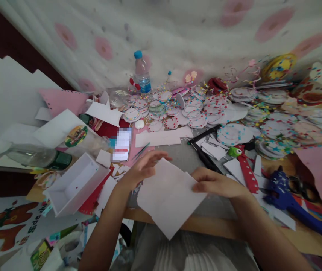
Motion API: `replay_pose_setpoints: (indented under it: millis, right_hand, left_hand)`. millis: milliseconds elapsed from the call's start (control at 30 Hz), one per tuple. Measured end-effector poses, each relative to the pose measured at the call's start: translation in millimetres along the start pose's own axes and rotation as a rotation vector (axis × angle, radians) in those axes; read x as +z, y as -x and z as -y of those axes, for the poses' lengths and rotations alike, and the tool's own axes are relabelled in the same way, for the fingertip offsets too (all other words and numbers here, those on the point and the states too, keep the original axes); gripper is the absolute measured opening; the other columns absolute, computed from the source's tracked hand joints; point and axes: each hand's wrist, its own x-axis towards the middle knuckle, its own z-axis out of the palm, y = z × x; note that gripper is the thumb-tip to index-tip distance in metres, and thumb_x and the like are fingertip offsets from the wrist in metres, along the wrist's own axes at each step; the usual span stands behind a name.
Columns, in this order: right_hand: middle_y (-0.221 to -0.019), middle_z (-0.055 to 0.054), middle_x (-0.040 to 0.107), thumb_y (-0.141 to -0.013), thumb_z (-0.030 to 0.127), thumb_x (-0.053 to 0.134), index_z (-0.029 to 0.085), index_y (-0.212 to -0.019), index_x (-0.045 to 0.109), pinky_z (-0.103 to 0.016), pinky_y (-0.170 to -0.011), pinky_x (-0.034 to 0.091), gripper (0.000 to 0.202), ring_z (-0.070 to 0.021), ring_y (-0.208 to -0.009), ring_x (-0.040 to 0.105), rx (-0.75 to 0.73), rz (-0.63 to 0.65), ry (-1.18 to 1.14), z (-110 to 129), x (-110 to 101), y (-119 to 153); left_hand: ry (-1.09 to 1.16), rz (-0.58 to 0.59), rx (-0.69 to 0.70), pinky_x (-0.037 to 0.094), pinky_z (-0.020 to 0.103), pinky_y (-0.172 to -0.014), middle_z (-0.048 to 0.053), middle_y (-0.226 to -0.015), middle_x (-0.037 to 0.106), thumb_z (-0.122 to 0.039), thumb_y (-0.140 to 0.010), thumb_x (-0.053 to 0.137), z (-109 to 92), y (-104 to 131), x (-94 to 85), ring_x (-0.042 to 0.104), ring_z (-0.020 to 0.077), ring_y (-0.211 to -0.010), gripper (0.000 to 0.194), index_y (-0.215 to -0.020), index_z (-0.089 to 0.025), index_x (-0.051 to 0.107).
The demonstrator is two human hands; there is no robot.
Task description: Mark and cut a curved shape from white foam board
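A white sheet of card or foam board (170, 197), roughly square with a small notch along its upper edge, is tilted above the front edge of the table. My right hand (213, 182) pinches its right side between thumb and fingers. At the upper left edge, my left hand (146, 169) has its fingers stretched out and apart; whether it touches the sheet is unclear. Just beyond the hands lie a long white strip (163, 137), thin green-tipped tweezers (141, 151) and a black-handled tool (207, 160).
Several white discs edged with coloured dots (190, 111) crowd the back. A bottle with a blue cap (142, 73) stands behind them. On the left are a phone (122, 145), a white open box (78, 184) and a lying bottle (31, 156); at right, a blue glue gun (290, 205).
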Motion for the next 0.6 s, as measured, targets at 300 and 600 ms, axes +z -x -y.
replay_pose_setpoints:
  millis: [300,600]
  right_hand:
    - [-0.084,0.001,0.062,-0.083,0.046,0.055,0.024,-0.089,0.056,-0.028,-0.068,0.046,0.023,-0.0182,-0.078,0.057,-0.249,-0.785,-0.083,-27.8,20.2,-51.4]
    - [-0.115,-0.006,0.066,-0.089,0.046,0.052,0.024,-0.11,0.057,-0.041,-0.091,0.047,0.031,-0.0254,-0.106,0.059,-0.282,-0.788,-0.034,-52.2,25.4,-63.7]
  left_hand:
    - [0.151,-0.313,-0.186,0.052,0.029,-0.069,0.006,-0.093,0.074,-0.039,-0.065,0.08,40.2,-58.0,5.0,0.068,0.0199,-0.077,0.042,-0.096,-0.015,0.067]
    - [0.163,-0.395,-0.28,0.055,0.036,-0.074,0.011,-0.093,0.075,-0.032,-0.055,0.087,41.6,-55.3,7.9,0.07,0.0279,-0.086,0.053,-0.102,-0.013,0.068]
